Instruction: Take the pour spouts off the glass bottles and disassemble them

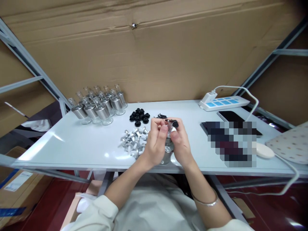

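A glass bottle with a metal sleeve (167,157) stands upright near the table's front edge. My left hand (156,142) is closed at its neck from the left, thumb pressed against the top. From the other side my right hand (180,142) also grips the neck, its thumb and fingers close to the left ones. A small metal and black fitting (175,123) shows at the bottle's mouth between the fingertips; how it sits there is partly hidden. Left of my hands lies a pile of silver metal stoppers (134,140). Behind it are black round caps (139,116) and small black pieces (161,116).
Several sleeved glass bottles (103,110) stand at the back left. A white power strip (223,103) with a plugged-in cable lies at the back right, near a dark phone (232,118) and a round cream pad (264,150). Cardboard (156,64) walls the table's back.
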The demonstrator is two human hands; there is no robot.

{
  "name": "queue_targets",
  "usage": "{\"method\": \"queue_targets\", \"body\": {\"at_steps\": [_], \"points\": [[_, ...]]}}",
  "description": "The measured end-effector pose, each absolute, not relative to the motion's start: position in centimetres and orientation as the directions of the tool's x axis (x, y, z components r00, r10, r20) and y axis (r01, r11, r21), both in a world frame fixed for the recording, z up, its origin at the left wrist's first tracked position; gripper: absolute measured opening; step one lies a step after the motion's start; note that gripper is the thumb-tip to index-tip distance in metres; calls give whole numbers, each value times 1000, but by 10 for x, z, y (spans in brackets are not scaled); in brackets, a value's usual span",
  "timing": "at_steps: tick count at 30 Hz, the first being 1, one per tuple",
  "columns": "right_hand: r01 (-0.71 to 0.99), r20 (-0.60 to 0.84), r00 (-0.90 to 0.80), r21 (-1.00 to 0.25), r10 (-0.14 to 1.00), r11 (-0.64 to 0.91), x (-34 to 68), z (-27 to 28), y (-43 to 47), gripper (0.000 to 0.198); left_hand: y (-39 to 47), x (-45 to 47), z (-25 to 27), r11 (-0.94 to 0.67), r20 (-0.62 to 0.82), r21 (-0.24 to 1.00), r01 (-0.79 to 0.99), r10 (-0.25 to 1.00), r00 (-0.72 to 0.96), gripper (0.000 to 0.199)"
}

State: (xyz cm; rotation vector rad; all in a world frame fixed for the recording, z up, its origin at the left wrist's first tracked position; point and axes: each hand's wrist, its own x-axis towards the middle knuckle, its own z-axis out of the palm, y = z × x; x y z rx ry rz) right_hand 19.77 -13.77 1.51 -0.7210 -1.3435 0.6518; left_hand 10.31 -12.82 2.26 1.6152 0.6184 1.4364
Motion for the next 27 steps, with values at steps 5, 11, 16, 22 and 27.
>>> {"method": "queue_targets", "body": {"at_steps": [5, 11, 16, 22, 27], "points": [[95, 639, 225, -765, 735, 637, 191, 1, -143, 27, -134, 102, 29, -420, 429, 903, -89, 879, 208, 27], [118, 719, 306, -679, 624, 725, 182, -4, -145, 22, -132, 102, 27, -387, 397, 918, -88, 885, 245, 34], [132, 727, 310, -672, 613, 729, 181, -4, -144, 22, -131, 104, 25, -349, 360, 933, -87, 908, 215, 43], [189, 746, 261, -662, 613, 725, 182, 0, -147, 23, -135, 107, 25, -315, 327, 943, -107, 938, 118, 40], [188, 745, 238, -664, 623, 724, 182, 3, -148, 24, -137, 109, 27, -348, 357, 933, -95, 929, 100, 35]]}}
